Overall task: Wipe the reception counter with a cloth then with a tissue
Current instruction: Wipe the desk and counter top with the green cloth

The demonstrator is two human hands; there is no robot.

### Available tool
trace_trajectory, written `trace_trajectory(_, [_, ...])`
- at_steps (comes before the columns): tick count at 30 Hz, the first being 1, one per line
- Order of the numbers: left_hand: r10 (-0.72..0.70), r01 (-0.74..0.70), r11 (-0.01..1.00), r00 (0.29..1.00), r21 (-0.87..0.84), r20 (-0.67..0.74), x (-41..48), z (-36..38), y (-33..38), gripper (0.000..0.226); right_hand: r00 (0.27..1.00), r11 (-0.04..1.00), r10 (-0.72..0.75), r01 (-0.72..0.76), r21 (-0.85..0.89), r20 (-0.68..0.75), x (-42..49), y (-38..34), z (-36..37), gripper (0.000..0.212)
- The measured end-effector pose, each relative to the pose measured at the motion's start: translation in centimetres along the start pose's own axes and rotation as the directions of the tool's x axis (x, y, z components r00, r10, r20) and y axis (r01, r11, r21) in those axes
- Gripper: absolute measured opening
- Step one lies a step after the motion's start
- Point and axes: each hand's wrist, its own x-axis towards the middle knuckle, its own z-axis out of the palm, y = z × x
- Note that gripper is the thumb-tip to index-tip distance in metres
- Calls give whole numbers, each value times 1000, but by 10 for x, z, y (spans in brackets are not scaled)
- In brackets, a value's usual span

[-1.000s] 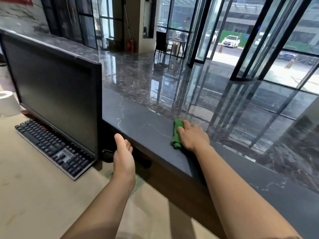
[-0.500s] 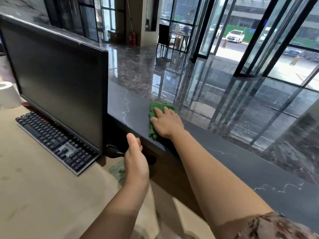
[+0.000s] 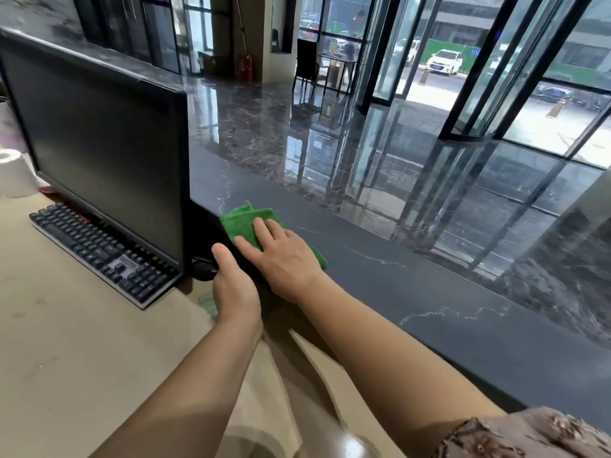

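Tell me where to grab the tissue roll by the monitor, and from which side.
Grip the tissue roll around its round side wall, coming from the right front: it stands upright with its core hole up, and the monitor stands right beside it.

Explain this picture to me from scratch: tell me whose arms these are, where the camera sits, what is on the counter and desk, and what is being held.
There is no machine here. A person wears a wide-angle camera on the head, so you look forward and down along their own two bare arms. The right hand lies flat on a green cloth, pressing it onto the dark stone reception counter. It is a flat press, not a closed grip. The left hand holds nothing and sits at the counter's near edge. On the lower beige desk stand a black monitor and a black keyboard. At the far left is a white paper roll. Beyond the counter are a shiny lobby floor and glass doors.
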Motion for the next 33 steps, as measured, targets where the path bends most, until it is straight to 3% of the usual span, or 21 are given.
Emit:
trace_trajectory(8, [-117, 115, 993, 988, 28, 99, -71, 20, -9, 72, 998, 995, 43, -46, -87, -39, -122, 22, 6, 54])
trace_trajectory(15, [-182, 160, 980, 961, 117, 206, -156, 46, -30, 50, 993, 986, 81, -93, -138, -85, -229, 44, 6, 54])
trace_trajectory(27, [-275, 185, 936, 914, 298, 298, -261, 71, -63, 70, 985, 975, 146, -159, -157, -92, -381, 78, 3, 55])
trace_trajectory(31, [-287, 191, 933, 907, 304, 310, -274, 74, -70, 72, 972, 964, 216, -227, -137, -86, -407, 82, 3, 49])
trace_trajectory(33, [-243, 124, 929, 915, 347, 323, -273, 73, -74, 71, 956, 954, 288, -291, -77, -56, -405, 79, 2, 51])
